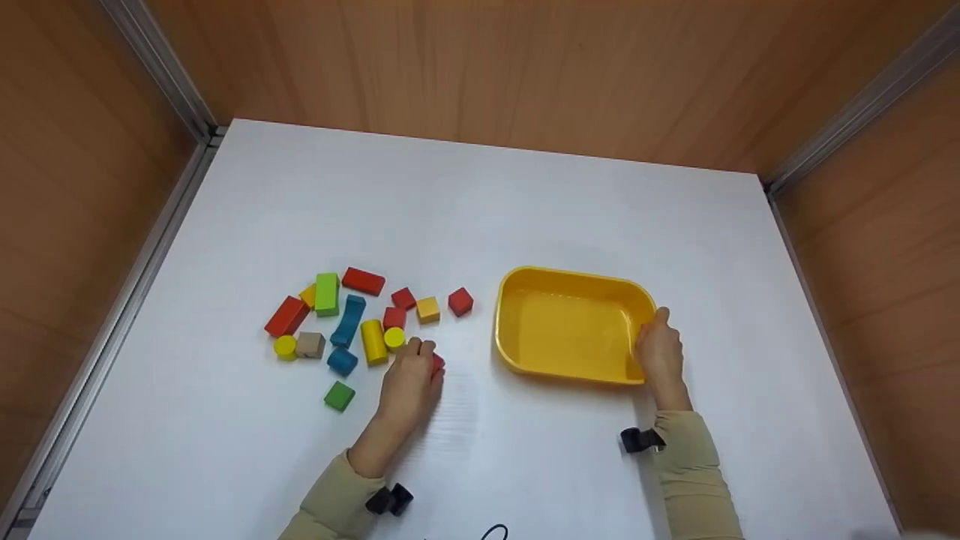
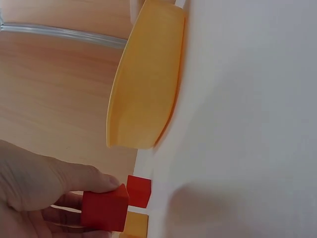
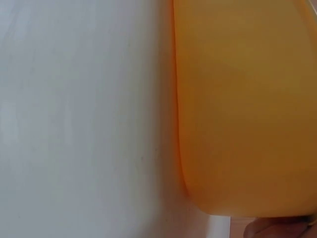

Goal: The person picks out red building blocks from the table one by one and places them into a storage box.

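My left hand [image 1: 409,382] pinches a red cube [image 2: 105,208] between thumb and fingers, over the front of a group of loose blocks. In the head view the hand hides most of that cube. A yellow cylinder [image 1: 373,343] and a yellow round block [image 1: 394,339] lie just beyond its fingertips. The yellow plastic tub [image 1: 574,375] stands to the right with a bare bottom. At its right end my right hand [image 1: 661,356] grips the rim, fingers on the inside of the wall. The right wrist view shows mostly the tub's outer side [image 3: 247,124].
Several blocks lie left of the tub, among them a blue wavy block [image 1: 348,321], a green cuboid [image 1: 326,294], a plain wooden cube [image 1: 310,345] and a red cube [image 1: 460,301] nearest the tub. Wooden panels [image 1: 480,75] enclose the white table [image 1: 480,202] at the back and sides.
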The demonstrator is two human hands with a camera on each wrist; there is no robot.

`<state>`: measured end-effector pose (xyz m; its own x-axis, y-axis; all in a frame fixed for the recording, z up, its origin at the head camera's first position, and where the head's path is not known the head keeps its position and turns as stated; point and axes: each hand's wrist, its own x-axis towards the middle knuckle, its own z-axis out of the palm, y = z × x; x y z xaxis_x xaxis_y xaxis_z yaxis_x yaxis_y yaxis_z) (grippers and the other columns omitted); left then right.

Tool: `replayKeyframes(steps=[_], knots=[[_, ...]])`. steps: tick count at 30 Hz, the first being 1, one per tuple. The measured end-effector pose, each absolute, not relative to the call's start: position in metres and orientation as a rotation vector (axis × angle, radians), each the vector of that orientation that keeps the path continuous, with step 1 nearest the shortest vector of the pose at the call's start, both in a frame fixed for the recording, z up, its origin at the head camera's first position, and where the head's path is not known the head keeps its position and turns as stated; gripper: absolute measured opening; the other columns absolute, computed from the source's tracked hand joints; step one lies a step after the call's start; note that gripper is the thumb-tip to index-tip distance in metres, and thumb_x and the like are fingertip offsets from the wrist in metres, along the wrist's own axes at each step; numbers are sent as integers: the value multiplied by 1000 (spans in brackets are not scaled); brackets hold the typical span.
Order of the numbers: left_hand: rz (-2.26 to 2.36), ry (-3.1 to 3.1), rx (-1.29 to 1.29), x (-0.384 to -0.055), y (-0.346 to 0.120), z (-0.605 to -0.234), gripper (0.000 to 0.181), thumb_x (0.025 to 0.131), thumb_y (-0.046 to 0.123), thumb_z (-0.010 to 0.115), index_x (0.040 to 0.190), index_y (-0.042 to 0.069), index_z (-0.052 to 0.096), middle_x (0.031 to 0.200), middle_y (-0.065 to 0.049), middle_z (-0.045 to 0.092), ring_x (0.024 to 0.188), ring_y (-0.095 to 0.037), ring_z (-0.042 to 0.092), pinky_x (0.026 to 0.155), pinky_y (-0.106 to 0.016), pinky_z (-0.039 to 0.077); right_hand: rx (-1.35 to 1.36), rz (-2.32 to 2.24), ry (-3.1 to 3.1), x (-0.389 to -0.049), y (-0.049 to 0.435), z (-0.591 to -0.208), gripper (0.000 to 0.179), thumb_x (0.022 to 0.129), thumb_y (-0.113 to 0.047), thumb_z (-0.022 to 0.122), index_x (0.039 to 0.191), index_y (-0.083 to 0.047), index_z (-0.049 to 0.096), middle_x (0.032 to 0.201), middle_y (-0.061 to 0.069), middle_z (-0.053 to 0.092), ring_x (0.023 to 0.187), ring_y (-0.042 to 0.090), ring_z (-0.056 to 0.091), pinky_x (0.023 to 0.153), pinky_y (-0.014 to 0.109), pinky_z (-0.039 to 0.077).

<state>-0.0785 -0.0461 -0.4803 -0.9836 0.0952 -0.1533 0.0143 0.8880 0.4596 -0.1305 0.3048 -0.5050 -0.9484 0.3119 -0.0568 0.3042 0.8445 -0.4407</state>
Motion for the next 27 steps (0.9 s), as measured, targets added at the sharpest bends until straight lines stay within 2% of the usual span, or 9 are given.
replayKeyframes(steps=[13, 20, 27], knots=[[707, 2951, 255, -86, -22, -463, 42, 77, 16, 69, 112, 1, 53, 100, -13, 52, 89, -22, 51, 80, -31, 47, -605, 753, -3050, -132, 304, -504, 25, 94, -12, 34, 113, 3, 31, 77, 21, 53, 59, 29, 51, 46, 35, 40], [741, 3017, 419, -92, -9, -452, 41, 76, 16, 70, 110, 1, 53, 100, -12, 52, 90, -21, 52, 79, -31, 48, -555, 725, -3026, -131, 304, -504, 23, 92, -10, 37, 110, 4, 31, 76, 27, 54, 61, 35, 56, 44, 40, 42], [764, 3008, 532, -104, 6, -446, 39, 77, 16, 69, 109, 0, 54, 95, -11, 51, 88, -20, 51, 80, -28, 47, -554, 697, -3033, -131, 303, -505, 24, 92, -10, 37, 110, 4, 31, 75, 27, 54, 60, 34, 55, 43, 39, 41]])
